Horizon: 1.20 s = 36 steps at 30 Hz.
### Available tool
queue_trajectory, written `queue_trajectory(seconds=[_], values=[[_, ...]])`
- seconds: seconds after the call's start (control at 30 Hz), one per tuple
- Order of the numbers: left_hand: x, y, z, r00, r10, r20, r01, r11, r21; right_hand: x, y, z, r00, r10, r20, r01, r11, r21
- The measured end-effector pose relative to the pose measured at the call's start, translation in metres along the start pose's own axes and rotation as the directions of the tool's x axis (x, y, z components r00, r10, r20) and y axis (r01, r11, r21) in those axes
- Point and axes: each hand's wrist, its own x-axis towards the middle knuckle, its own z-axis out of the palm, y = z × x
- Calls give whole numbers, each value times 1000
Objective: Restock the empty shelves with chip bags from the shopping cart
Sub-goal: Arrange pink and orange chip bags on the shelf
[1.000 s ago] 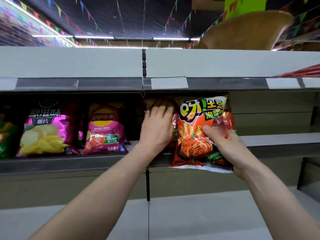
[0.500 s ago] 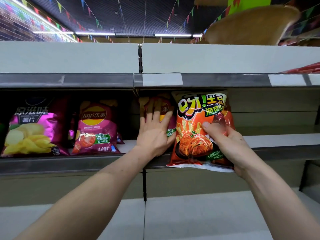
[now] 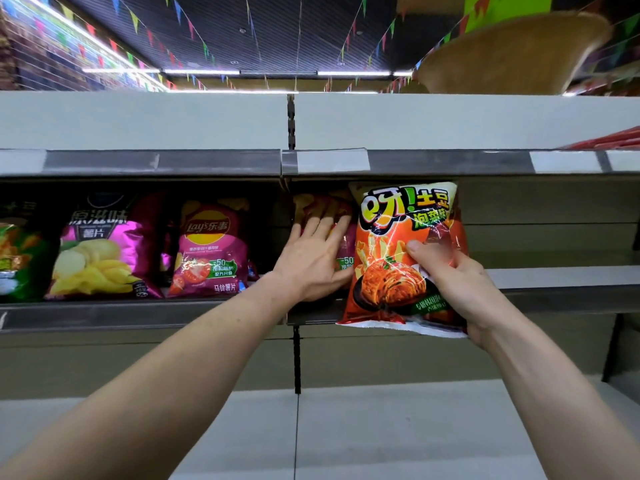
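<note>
Shelf (image 3: 561, 277) beneath ceiling (image 3: 277, 36) with bunting (image 3: 134, 21)

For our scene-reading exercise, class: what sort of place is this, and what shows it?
Probably a supermarket aisle: metal shelving with price-label strips, pink chip bags faced outward, and the right hand holding an orange chip bag at the shelf.

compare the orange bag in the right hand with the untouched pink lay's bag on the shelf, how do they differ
Colour: the orange bag is orange-red with green lettering; the pink Lay's bag is magenta with a yellow and red round logo. State: the right hand grips the orange bag, its bottom edge hanging before the lip of the shelf; the pink Lay's bag stands untouched on that shelf. Both are upright, fronts facing out.
</note>
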Motion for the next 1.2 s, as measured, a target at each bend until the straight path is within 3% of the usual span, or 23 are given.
queue_trajectory(seconds=[0.13,0.4,0.6,0.73,0.83,0.9,1.0,1.07,1.2], values=[[0,3,-2,992,-121,-21,120,992,-37,-1,-3,1,1000,15,11,-15,1000,16],[1,3,1,994,-90,62,92,996,-23,-9,3,-5,999,41,29,-40,999,-17],[-12,-8,-9,992,-99,-75,91,991,-93,-13,-3,-8,999,31,27,-30,999,-25],[-16,-14,-8,997,-65,-41,62,996,-65,-15,-3,-2,998,26,64,-25,1000,-14],[-17,-3,-15,980,-93,-178,45,966,-254,-13,-1,1,996,13,92,-15,1000,15],[-18,15,-24,946,-213,-246,63,862,-504,-14,-3,0,996,15,88,-17,1000,21],[-22,50,-32,959,-276,-61,98,526,-845,-15,-3,-7,993,61,96,-66,996,56],[-24,73,-37,970,-214,117,180,304,-936,-16,-2,-16,992,75,98,-84,992,90],[-20,111,-42,942,-197,273,298,111,-948,-18,2,-45,992,110,56,-115,987,109]])
